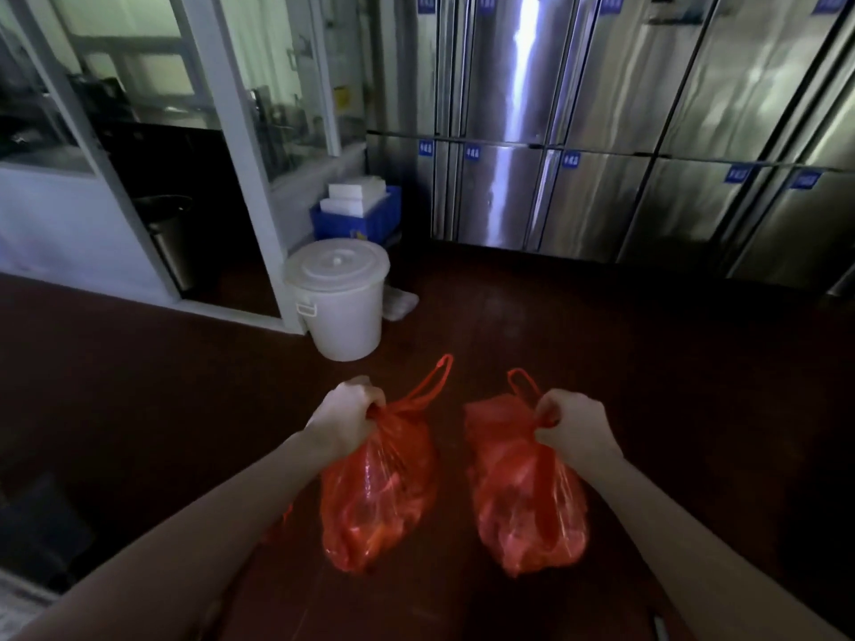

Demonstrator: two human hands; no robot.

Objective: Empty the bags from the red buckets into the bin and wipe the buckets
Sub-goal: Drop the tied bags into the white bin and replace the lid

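Well beyond both hands stand steel cabinets [601, 131]; nearer, ahead of the left hand [344, 421], a white lidded tub [340, 298]. Under the hands hang the left bag [379, 492] and right bag [523, 497]: soft, thin red film, sagging, probably tearable. Each hand, the right hand [576, 425] too, clenches a gathered neck, the safest hold.

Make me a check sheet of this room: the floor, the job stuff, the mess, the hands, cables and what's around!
Surface: dark red floor.
Job's things: left bag and right bag, both red and full; red buckets: nothing seen.
Clutter: white tub, lid on; blue crate holding white boxes.
Grips: left hand holds the left bag's neck; right hand holds the right bag's neck.
Cables: nothing seen.
Surroundings: steel fridges ahead; glass door at left.
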